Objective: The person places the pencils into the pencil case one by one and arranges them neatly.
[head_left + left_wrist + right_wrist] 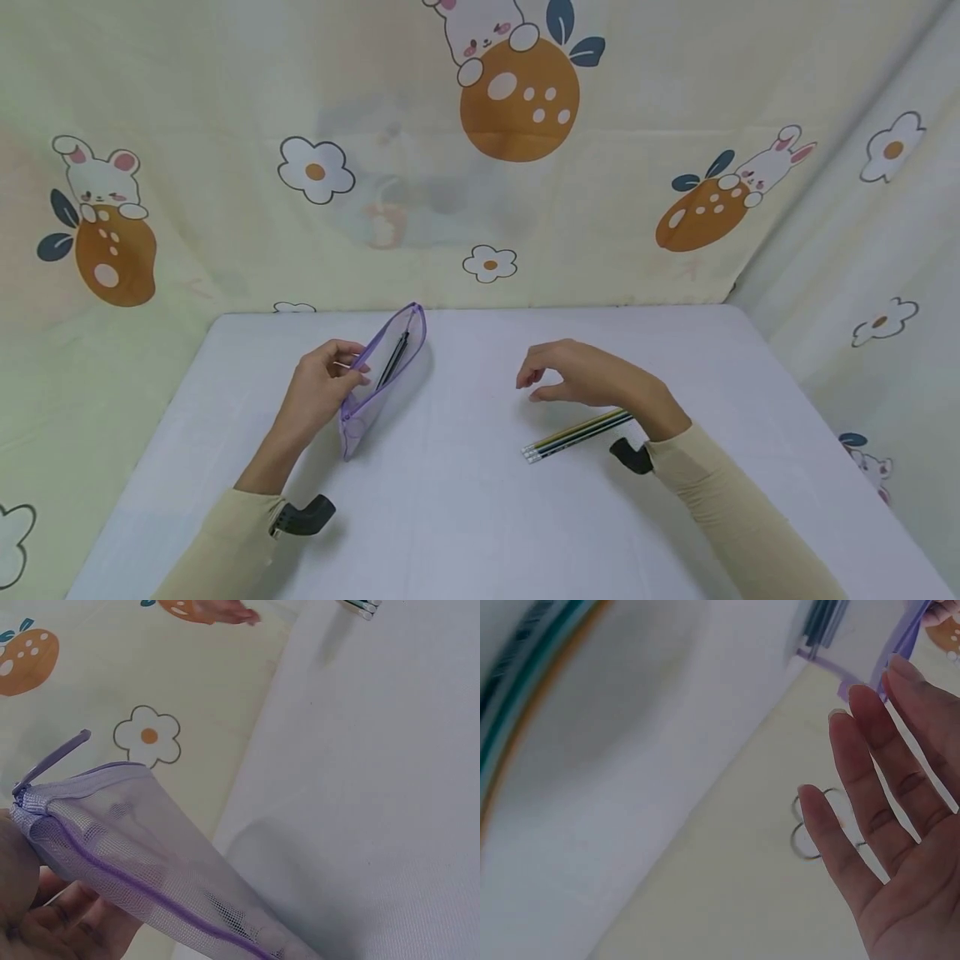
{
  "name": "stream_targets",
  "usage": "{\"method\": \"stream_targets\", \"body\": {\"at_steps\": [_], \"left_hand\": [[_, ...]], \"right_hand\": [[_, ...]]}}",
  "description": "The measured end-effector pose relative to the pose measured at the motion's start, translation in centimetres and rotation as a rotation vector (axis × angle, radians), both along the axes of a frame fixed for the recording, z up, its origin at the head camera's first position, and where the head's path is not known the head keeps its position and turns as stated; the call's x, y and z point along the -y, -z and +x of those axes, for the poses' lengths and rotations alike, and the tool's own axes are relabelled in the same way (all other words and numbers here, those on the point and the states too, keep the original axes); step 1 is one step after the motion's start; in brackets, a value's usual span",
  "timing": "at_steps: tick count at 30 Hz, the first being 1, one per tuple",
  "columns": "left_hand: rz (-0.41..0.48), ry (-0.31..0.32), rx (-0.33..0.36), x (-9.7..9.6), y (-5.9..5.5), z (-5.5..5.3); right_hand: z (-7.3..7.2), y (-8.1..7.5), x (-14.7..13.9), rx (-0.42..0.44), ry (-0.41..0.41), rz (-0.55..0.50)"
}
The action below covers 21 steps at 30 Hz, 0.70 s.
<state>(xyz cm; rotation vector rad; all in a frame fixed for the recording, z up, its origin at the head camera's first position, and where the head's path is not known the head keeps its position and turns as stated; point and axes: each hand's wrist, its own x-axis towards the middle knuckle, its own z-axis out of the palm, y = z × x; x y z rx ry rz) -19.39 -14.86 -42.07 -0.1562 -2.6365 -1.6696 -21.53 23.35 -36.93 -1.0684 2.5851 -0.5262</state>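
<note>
My left hand (318,387) grips a see-through mesh pencil pouch with purple trim (365,419) by its near left edge, thumb on one side and fingers on the other. The pouch's mouth gapes, and dark pens (393,360) lean inside it. In the left wrist view its zipper pull (56,759) sticks up near the thumb. My right hand (581,373) hovers with relaxed fingers and holds nothing; the right wrist view shows its spread fingers (859,776). Below that hand, several striped pencils (573,436) lie side by side on the table, their far ends hidden behind the wrist.
The white-covered table (465,517) ends at the back against a patterned curtain (600,225). Another curtain panel (855,250) hangs along the right side. Black wrist mounts (303,517) sit under both sleeves.
</note>
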Motion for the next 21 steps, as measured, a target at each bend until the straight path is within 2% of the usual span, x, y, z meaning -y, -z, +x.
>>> {"method": "stream_targets", "body": {"at_steps": [11,21], "left_hand": [[0.010,0.001,-0.009,0.1,0.1,-0.1],[0.025,-0.007,-0.003,0.1,0.1,0.0]], "right_hand": [[0.9,3.9,-6.1,0.076,0.074,-0.032],[0.9,6.1,-8.3,0.076,0.097,-0.014]]}}
